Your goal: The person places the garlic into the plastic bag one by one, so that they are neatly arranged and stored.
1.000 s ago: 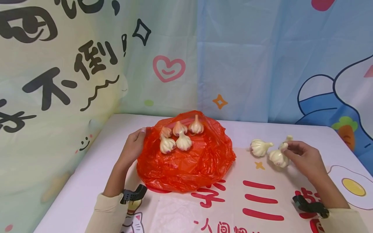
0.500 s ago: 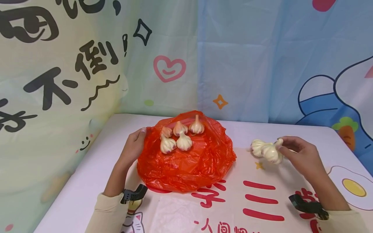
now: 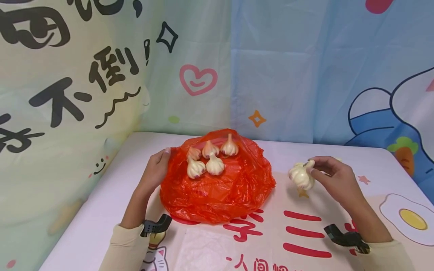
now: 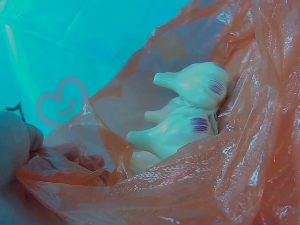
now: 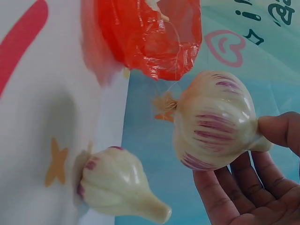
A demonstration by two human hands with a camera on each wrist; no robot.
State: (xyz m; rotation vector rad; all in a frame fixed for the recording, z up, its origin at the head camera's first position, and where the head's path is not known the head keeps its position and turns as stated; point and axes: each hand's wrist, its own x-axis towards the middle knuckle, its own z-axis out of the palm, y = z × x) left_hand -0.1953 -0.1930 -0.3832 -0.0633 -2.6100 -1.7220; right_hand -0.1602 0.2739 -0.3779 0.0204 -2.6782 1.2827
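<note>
We hold one garlic bulb (image 3: 301, 177) above the table (image 3: 281, 154), its long axis slanting, stem up and rightward in the head view; our right hand (image 3: 337, 180) pinches that stem between thumb and fingers, our left hand (image 3: 156, 167) grips the red bag (image 3: 217, 199).

Purple-streaked garlic bulbs (image 4: 171, 131) are cradled in a crumpled reddish bag (image 4: 239, 159), its edge held by fingers (image 4: 11, 145) at the left; another bulb (image 4: 144, 161) is perhaps half hidden lower down, and a heart (image 4: 77, 89) is printed on the backdrop (image 4: 93, 33) behind
</note>
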